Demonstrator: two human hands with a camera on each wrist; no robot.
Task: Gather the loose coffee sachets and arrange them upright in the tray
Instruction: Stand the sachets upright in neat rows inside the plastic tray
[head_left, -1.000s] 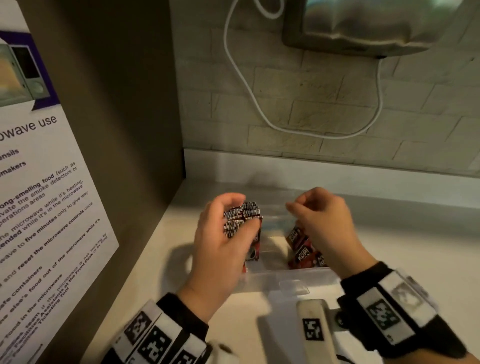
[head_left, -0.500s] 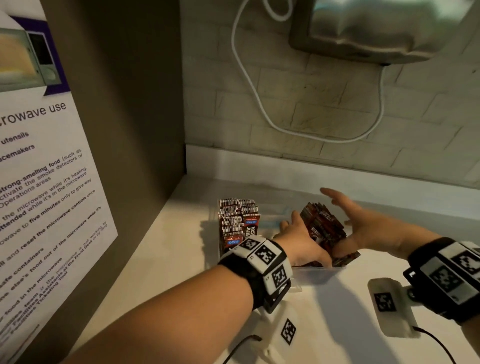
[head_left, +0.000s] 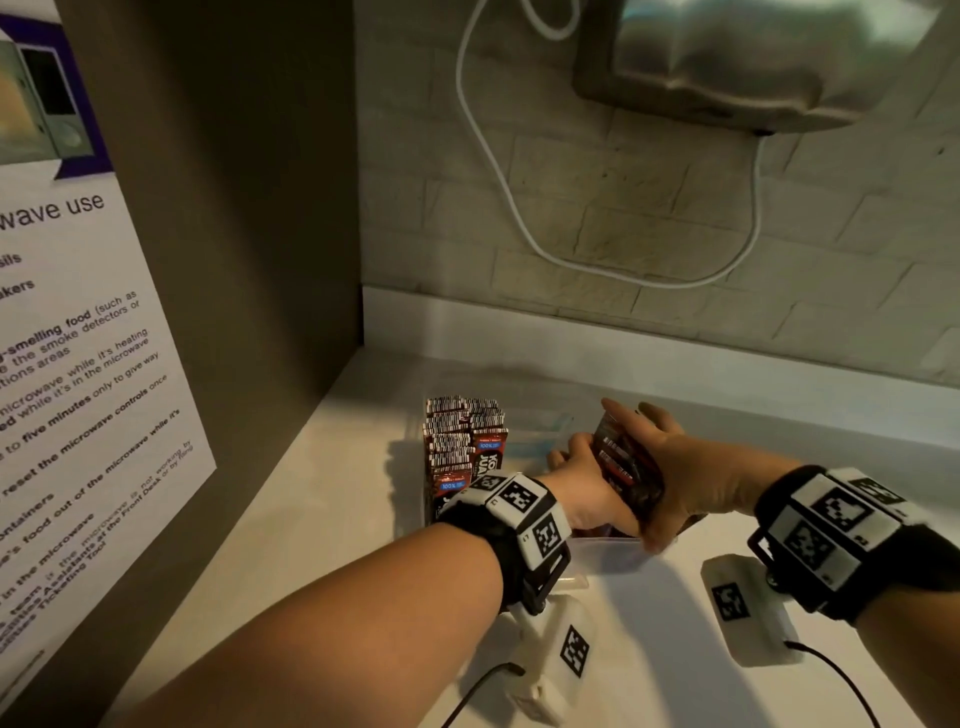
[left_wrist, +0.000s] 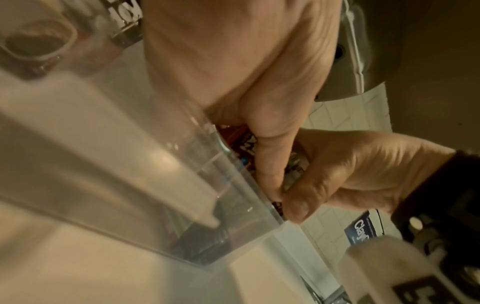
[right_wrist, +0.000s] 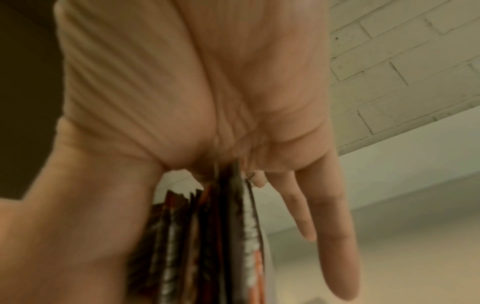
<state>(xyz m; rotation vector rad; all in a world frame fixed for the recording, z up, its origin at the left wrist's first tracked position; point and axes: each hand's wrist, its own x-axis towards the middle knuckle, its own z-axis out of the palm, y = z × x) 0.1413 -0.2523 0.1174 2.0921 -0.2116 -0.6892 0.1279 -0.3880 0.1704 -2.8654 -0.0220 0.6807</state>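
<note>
A clear plastic tray (head_left: 540, 422) stands on the white counter (head_left: 311, 519). Several red coffee sachets (head_left: 462, 441) stand upright in its left end. At the tray's right end a tilted bundle of sachets (head_left: 621, 462) is squeezed between both hands. My left hand (head_left: 587, 488) is against its left face, with the thumb lying over the near edge in the left wrist view (left_wrist: 270, 164). My right hand (head_left: 680, 467) covers the right face with straight fingers, its thumb hooked round the near edge. In the right wrist view the bundle (right_wrist: 207, 236) sits between thumb and palm (right_wrist: 194, 82).
A dark side panel (head_left: 260, 260) with a microwave notice (head_left: 78, 364) closes the left. The brick wall (head_left: 649, 218) behind carries a white cable (head_left: 519, 234) and a steel appliance (head_left: 753, 62). Two white marker blocks (head_left: 748, 608) (head_left: 561, 644) lie near the counter's front.
My left hand left the upright stack and reached across to the right end of the tray. The right hand's open palm has closed in on the tilted bundle from the right.
</note>
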